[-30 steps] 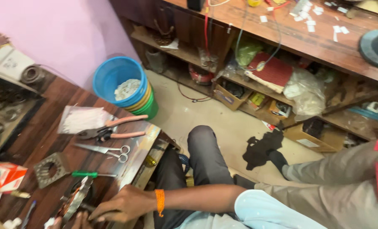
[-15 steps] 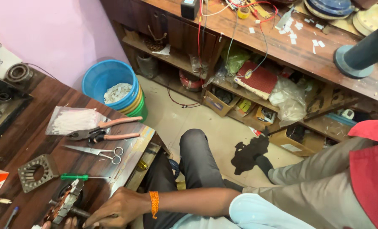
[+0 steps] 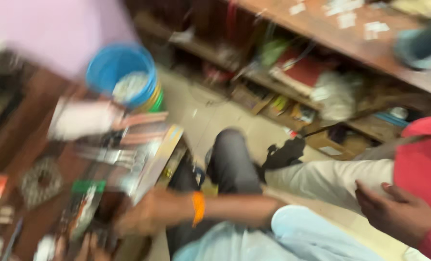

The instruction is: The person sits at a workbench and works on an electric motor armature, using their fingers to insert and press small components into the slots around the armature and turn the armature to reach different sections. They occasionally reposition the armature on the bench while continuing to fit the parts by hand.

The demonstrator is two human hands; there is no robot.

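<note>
In the head view, heavily blurred, the right hand [image 3: 145,217] is laid on the tabletop [image 3: 31,111] edge beside a dark metal part [image 3: 82,210]. The left hand [image 3: 87,246] is glimpsed just below that part. Whether the fingers are wide or closed cannot be told. A blue bucket [image 3: 121,72] is seen beyond, and a co-worker's hand [image 3: 399,212] at right

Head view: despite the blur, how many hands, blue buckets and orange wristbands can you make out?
Person's own hands: 2 (right hand; left hand, only blurred fingers at the bottom edge)
Co-worker's hand: 1
Blue bucket: 1
Orange wristband: 1
Total: 5
</note>
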